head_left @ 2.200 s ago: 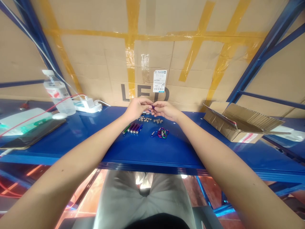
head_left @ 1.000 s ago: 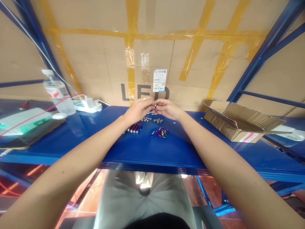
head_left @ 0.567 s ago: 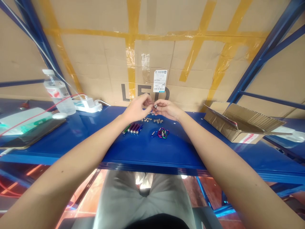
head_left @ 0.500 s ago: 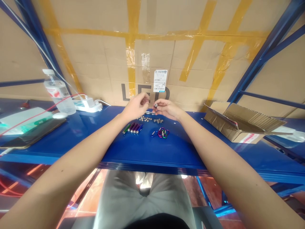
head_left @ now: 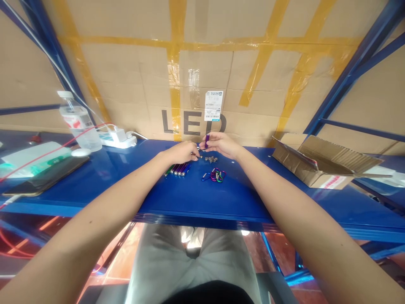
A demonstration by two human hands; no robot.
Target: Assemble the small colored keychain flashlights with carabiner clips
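Note:
My right hand (head_left: 221, 145) is closed on a small purple tube (head_left: 206, 141), held upright above the blue shelf (head_left: 196, 198). Lower down, my left hand (head_left: 182, 153) has its fingertips pinched among the small silver parts (head_left: 211, 159) on the shelf; what it holds is too small to make out. A row of purple and green tubes (head_left: 177, 169) lies just in front of my left hand. A bunch of coloured carabiners (head_left: 214, 175) lies in front of my right hand.
A taped cardboard wall marked LED (head_left: 193, 122) stands behind the shelf. A water bottle (head_left: 79, 124), a white power strip (head_left: 118, 139) and a dark tablet (head_left: 44, 179) are at the left. An open cardboard box (head_left: 322, 162) sits at the right.
My hands have come apart. My left hand has dropped from the purple tube down to the silver parts on the shelf. My right hand has stayed up and turned the tube upright.

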